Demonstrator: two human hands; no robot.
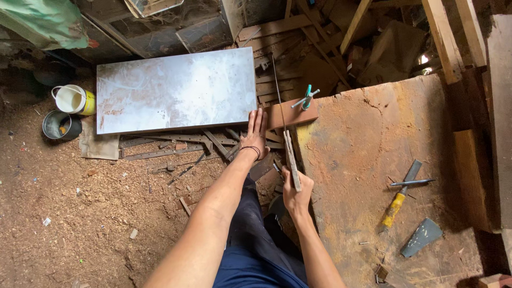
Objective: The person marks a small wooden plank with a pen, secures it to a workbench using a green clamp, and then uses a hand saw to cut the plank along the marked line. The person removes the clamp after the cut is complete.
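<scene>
**Sawing a small wood block**

The right hand [295,193] is gripping the handle of a thin handsaw [286,140], and its blade is crossing the reddish wood block [290,113] just ahead. The left hand [256,133] is lying flat and open, pressing the block's near end. A grey board [176,89] is lying beside the left hand. A chisel [400,195] is resting far right of the right hand, and scrap sticks [213,144] are crowding under the left wrist.

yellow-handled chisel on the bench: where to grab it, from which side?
Take the yellow-handled chisel by its yellow handle, the lower-left end, coming from above. It lies flat on the workbench, and a metal rod crosses the blade end, so the handle is the free, blunt part.
</scene>
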